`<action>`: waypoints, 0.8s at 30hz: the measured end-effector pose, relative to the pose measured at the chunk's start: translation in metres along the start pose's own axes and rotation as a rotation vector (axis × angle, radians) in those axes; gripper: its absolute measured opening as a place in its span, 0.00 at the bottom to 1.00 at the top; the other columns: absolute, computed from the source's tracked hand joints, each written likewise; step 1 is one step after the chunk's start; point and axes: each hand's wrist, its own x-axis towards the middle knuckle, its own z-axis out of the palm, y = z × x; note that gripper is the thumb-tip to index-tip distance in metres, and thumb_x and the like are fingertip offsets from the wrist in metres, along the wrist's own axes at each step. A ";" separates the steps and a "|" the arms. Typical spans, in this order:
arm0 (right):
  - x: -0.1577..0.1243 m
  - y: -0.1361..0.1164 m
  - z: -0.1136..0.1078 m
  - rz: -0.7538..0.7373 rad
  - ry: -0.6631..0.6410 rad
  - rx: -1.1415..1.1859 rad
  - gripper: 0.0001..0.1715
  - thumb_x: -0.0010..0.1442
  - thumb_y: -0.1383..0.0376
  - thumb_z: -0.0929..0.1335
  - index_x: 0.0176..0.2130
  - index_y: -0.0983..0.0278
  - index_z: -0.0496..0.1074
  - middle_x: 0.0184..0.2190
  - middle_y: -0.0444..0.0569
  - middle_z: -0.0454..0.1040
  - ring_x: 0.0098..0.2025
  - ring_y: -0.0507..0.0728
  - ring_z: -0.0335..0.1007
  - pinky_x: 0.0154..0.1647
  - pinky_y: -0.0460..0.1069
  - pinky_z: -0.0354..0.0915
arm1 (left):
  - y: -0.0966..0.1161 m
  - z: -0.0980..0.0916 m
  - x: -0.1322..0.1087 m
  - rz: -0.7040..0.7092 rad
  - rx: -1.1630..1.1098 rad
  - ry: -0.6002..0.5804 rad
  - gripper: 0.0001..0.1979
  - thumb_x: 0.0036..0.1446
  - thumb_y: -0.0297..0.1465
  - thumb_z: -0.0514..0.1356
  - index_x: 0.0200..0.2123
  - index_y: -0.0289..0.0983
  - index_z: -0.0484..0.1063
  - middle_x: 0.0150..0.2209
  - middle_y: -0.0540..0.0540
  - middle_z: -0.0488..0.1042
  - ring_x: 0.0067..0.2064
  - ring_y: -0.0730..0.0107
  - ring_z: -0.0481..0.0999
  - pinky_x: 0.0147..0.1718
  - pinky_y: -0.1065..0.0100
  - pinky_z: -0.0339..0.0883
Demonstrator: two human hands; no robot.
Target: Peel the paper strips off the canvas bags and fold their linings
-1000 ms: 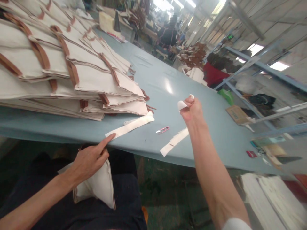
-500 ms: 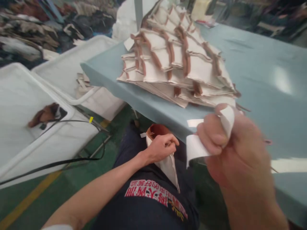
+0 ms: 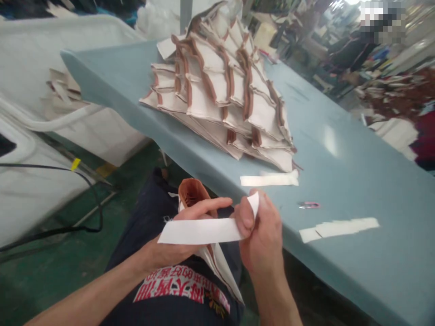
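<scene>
A flat white strip (image 3: 199, 231) was pinched by the right hand (image 3: 261, 228); left hand (image 3: 197, 211) closure could not be determined.

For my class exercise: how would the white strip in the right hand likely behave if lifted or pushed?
The white strip is probably bendable: its end appears bent upward at the right hand. It looks thin and narrow, so likely light. Its flat shape makes rolling unlikely.

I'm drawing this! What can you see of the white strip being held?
The white strip is long, thin and smooth, maybe paper or cloth. The right hand grips it near one end, a tip poking up. The rest stretches sideways over the left hand, perhaps touching it; its far end slants.
</scene>
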 end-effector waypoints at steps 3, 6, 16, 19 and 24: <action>-0.003 0.011 -0.015 0.065 0.069 0.037 0.36 0.68 0.43 0.78 0.27 0.56 0.57 0.18 0.32 0.50 0.19 0.49 0.39 0.19 0.45 0.47 | 0.006 0.000 -0.007 0.003 0.005 0.011 0.29 0.69 0.47 0.73 0.68 0.43 0.84 0.55 0.38 0.89 0.49 0.52 0.87 0.50 0.61 0.82; -0.005 0.017 -0.022 0.114 0.112 0.059 0.40 0.67 0.40 0.77 0.25 0.57 0.54 0.18 0.32 0.48 0.20 0.49 0.38 0.19 0.45 0.48 | 0.011 0.002 -0.009 -0.010 0.007 -0.048 0.25 0.67 0.54 0.72 0.55 0.41 0.91 0.49 0.38 0.90 0.47 0.51 0.87 0.50 0.61 0.82; -0.012 0.047 -0.044 0.133 0.172 0.060 0.30 0.65 0.42 0.77 0.32 0.57 0.63 0.20 0.33 0.59 0.20 0.49 0.50 0.21 0.45 0.52 | 0.021 0.008 -0.014 -0.111 -0.143 -0.019 0.23 0.67 0.54 0.73 0.40 0.38 0.86 0.28 0.51 0.75 0.24 0.73 0.71 0.25 0.73 0.67; -0.018 0.056 -0.063 0.132 0.155 -0.267 0.23 0.68 0.43 0.75 0.46 0.58 0.76 0.33 0.46 0.82 0.31 0.57 0.76 0.32 0.50 0.70 | 0.022 0.011 -0.014 -0.148 -0.034 0.024 0.20 0.68 0.50 0.73 0.38 0.38 0.88 0.26 0.50 0.77 0.25 0.70 0.73 0.26 0.73 0.69; -0.039 0.041 -0.078 -0.097 0.087 -0.775 0.18 0.68 0.52 0.76 0.53 0.58 0.84 0.57 0.58 0.87 0.59 0.68 0.82 0.59 0.61 0.76 | 0.022 0.013 -0.021 -0.221 0.034 0.127 0.22 0.70 0.50 0.69 0.35 0.38 0.88 0.28 0.47 0.83 0.26 0.67 0.76 0.27 0.72 0.73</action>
